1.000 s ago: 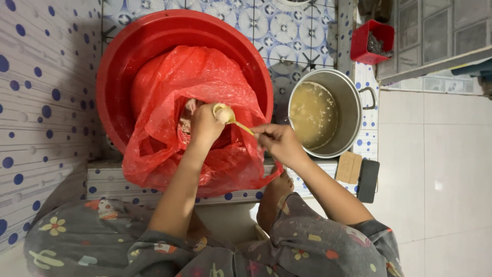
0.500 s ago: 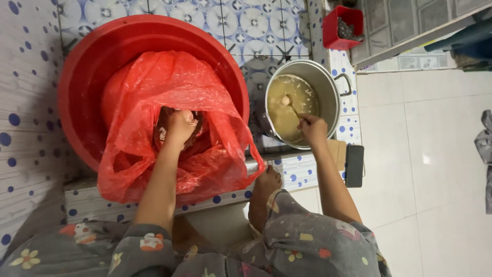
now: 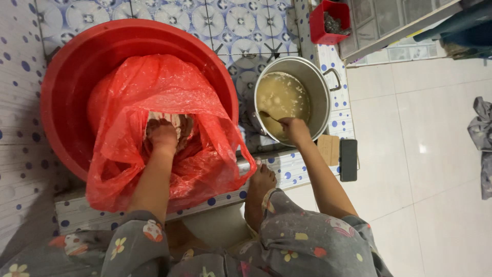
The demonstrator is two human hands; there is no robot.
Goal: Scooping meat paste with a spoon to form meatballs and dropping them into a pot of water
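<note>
My left hand (image 3: 163, 136) reaches into the mouth of a red plastic bag (image 3: 154, 87) that lies in a big red basin (image 3: 77, 56); its fingers press down on pale contents inside the bag. My right hand (image 3: 294, 128) is closed on the handle of a spoon (image 3: 266, 116), whose bowl dips into a murky yellowish liquid inside a metal pot (image 3: 319, 87) to the right of the basin. My bare foot (image 3: 261, 179) rests on the tiled ledge between the two.
A small wooden block (image 3: 328, 149) and a dark phone (image 3: 348, 159) lie on the ledge beside the pot. A red crate (image 3: 328, 23) stands at the back. Grey cloth (image 3: 482, 138) lies on the white floor tiles at right.
My right hand carried the spoon from over the red bag across to the pot and lowered it into the liquid. My left hand stayed inside the bag.
</note>
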